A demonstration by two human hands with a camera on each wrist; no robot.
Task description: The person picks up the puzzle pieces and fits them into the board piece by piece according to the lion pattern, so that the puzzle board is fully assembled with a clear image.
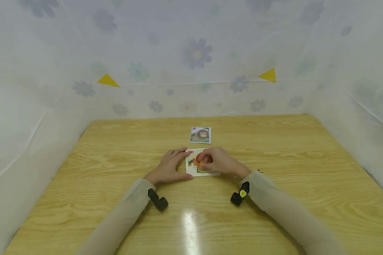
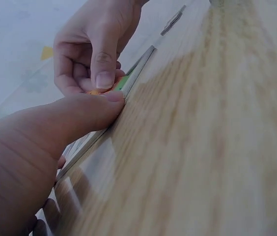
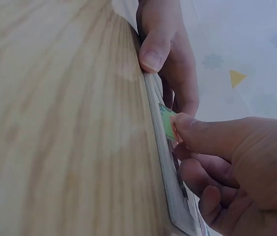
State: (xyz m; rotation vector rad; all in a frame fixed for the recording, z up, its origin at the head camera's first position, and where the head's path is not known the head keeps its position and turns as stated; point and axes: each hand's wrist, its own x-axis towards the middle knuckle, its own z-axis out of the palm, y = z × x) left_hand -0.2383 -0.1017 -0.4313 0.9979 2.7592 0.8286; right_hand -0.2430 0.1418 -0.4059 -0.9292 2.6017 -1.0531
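A small white-framed picture puzzle [image 1: 192,171] lies flat on the wooden table, partly covered by both hands. My left hand [image 1: 170,167] rests at its left side, fingers stretched toward the far left corner and thumb along the near edge. Over the puzzle's right part, my right hand [image 1: 222,161] pinches a thin puzzle piece [image 3: 167,122] between thumb and fingers. Green shows on this piece, which stands tilted just over the frame in the right wrist view. Part of the colourful picture is hidden beneath the right fingers.
Beyond the puzzle lies a square lion picture card [image 1: 200,135]. A small dark flat piece [image 1: 260,171] shows beside the right wrist. Flower-printed white curtains [image 1: 198,53] enclose the wooden table [image 1: 131,141] at the back and sides.
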